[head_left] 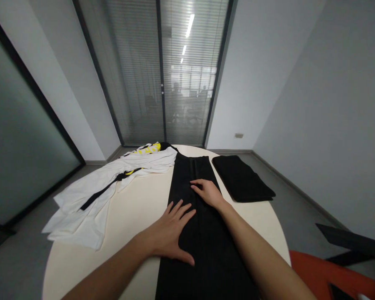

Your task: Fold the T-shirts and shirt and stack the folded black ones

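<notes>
A long black garment lies flat down the middle of the round table, a seam running along its centre. Near its far edge there is a narrow darker strip, like a zip or placket; I cannot tell whether it is a skirt or trousers. My left hand rests on its left side, fingers spread and thumb stretched toward the seam. Farther up, my right hand touches the cloth beside the seam. Its fingers are bent, with a small gap between thumb and forefinger, and nothing shows between them.
White clothing with black and yellow parts spreads over the left of the table, partly past its edge. A folded black garment lies at the right. A red chair stands at lower right. Behind are glass panels with blinds.
</notes>
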Tool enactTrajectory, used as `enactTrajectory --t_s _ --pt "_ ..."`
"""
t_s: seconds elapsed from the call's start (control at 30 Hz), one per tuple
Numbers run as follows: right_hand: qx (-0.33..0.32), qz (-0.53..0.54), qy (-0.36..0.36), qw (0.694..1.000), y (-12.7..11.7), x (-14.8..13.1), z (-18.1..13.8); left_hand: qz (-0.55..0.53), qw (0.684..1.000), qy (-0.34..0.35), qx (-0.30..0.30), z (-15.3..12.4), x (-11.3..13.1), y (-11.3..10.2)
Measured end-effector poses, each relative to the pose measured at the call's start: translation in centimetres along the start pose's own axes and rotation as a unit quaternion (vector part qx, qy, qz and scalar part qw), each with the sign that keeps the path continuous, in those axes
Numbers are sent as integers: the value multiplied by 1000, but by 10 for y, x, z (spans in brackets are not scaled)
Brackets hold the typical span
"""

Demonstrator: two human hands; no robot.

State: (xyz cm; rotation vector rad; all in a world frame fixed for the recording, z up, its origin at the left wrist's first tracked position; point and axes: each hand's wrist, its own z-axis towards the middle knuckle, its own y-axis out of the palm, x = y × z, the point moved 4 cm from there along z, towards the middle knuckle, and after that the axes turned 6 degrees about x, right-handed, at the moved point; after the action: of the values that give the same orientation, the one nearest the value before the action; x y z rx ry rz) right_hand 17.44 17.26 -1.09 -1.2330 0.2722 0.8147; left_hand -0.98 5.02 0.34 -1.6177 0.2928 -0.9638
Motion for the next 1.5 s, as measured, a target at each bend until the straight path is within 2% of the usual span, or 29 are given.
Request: enactTrajectory --t_s 0.2,0.43,0.57,0.77,0.93,1.03,1.13,1.3,1.4,1.5 --pt "46 -31 29 998 0 0 4 15 1000 21 10 5 2 2" --pt "10 -61 18 998 2 0 1 44 997 32 49 7 2 5" --pt "9 -95 -2 995 -3 -1 -5 59 998 22 29 6 2 7" --pt "-109 -145 11 983 4 1 -13 64 998 20 8 7 -2 8" --pt "-127 -191 56 972 -6 -9 -21 80 996 21 14 10 -12 11" --pt "-175 -193 96 961 -9 -16 -33 93 995 23 31 13 -21 10" --pt "-212 -193 118 951 -4 -16 -42 120 990 24 75 16 -24 3" --pt "-166 -207 92 960 9 -5 -30 147 977 -10 157 15 -11 -10" --pt "-120 -211 75 967 11 1 -20 121 982 16 144 11 -2 -8" --pt "-83 -207 54 973 6 0 -17 114 985 37 121 7 -4 -1"
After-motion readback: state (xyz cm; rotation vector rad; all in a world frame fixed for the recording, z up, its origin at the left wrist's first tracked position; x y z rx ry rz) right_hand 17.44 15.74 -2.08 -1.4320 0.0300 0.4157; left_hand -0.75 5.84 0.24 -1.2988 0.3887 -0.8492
